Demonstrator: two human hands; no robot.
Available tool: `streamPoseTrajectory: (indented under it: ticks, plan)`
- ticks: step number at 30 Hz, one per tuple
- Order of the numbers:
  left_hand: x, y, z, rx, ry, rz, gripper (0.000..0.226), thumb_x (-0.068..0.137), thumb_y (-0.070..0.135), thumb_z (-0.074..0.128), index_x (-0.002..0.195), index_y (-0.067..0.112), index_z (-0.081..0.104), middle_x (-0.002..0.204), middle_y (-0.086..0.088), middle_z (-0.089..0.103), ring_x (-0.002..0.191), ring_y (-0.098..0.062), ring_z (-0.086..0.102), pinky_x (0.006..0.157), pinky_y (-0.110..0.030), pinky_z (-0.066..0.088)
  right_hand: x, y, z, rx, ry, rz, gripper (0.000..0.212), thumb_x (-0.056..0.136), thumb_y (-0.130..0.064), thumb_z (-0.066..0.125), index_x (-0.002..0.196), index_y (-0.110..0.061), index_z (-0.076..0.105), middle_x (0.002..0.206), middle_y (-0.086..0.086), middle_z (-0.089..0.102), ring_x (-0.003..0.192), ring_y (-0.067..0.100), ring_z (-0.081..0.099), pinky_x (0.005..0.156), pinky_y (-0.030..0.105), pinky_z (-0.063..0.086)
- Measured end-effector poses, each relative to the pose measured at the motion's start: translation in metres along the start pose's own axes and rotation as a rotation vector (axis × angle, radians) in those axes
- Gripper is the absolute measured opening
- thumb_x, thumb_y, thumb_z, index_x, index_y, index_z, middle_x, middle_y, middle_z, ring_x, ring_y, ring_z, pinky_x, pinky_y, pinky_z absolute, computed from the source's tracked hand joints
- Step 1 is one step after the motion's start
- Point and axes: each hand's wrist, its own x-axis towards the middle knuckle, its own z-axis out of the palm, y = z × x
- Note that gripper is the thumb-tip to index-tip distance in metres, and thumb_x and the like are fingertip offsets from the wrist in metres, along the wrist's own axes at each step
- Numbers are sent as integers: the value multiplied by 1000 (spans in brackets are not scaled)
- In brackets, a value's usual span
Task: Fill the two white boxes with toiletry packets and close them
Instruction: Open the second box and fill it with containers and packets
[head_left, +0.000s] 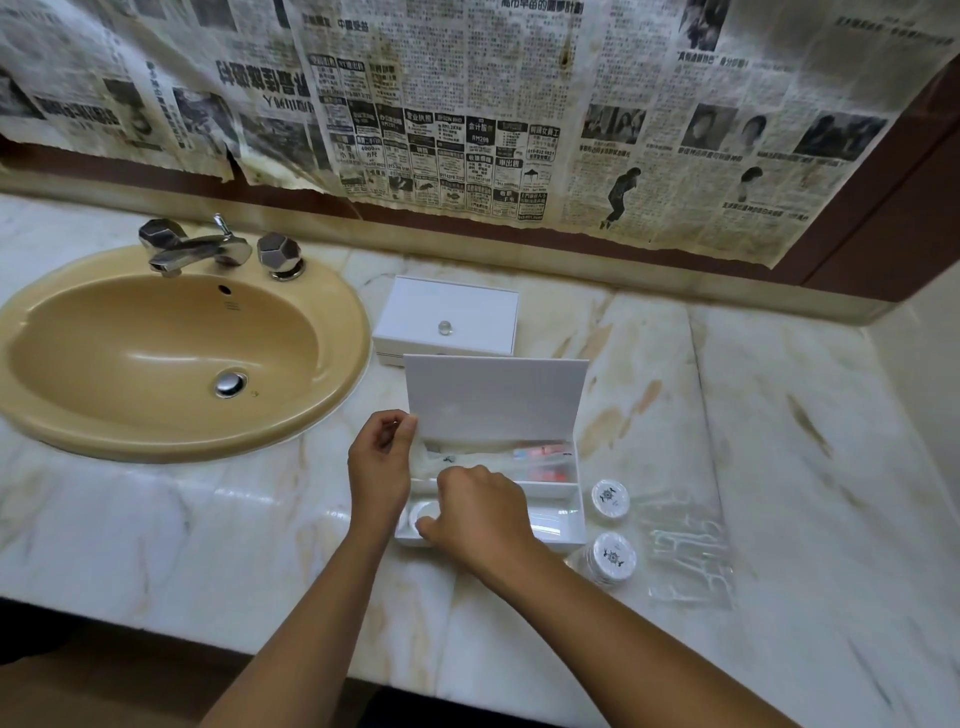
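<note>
A white box (558, 519) lies open in front of me, its lid (496, 397) standing upright. My left hand (379, 467) pinches the lid's left edge. In the back compartment lie clear toiletry packets (540, 460) with red and blue contents. My right hand (478, 512) reaches into the front left compartment, fingers curled down around a round white packet (423, 514). A second white box (447, 322) with a small clear knob stands shut behind the open one. Two round white packets (610, 499) (614, 557) with dark emblems sit to the right of the open box.
A beige sink (171, 353) with a chrome tap (192, 249) fills the left of the marble counter (779, 415). Clear plastic wrappers (685, 551) lie right of the round packets. Newspaper (467, 114) covers the wall behind.
</note>
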Motion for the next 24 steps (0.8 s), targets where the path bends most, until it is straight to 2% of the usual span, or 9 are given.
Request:
streamPoseTrajectory:
  ticks: [3,8,11,15,17,24]
  plan:
    - [-1,1,0,3,4,3,5,93,9,60,89,7,63,80,5,64,69,7,58,65,-6,43,3,-1,3,2,-7,-17,30,85,-39,62,80,-16,45,97,10,64,92,31,59,67,30,32]
    - [-1,2,1,-6,10,1,5,93,10,61,89,7,63,81,4,65,70,6,59,67,-6,44,1,2,4,-24,-7,-39,37,87,-50,58,82,-16,44,98,10,65,88,29,56,67,31,30]
    - [-1,1,2,4,10,3,5,93,10,61,89,8,63,81,4,65,71,5,59,67,-6,44,3,2,5,-15,-29,-55,31,91,-44,54,87,-13,53,100,13,64,95,32,58,68,31,31]
    - [0,0,1,18,11,8,5,93,10,61,88,11,64,82,6,65,72,7,59,68,-6,44,5,-3,6,44,-40,-49,27,93,-36,51,92,-10,59,97,13,64,85,31,56,67,31,33]
    - [-1,0,1,19,11,13,5,93,10,61,88,10,63,82,7,65,72,8,59,68,-6,44,4,-3,7,65,-36,-42,25,92,-34,51,94,-11,60,97,12,65,89,32,58,68,32,34]
    - [0,1,1,13,3,17,5,93,10,60,88,11,63,83,7,66,73,7,60,68,-6,44,-3,7,-8,157,49,-47,23,89,-38,53,96,-18,63,96,2,68,93,24,59,71,30,42]
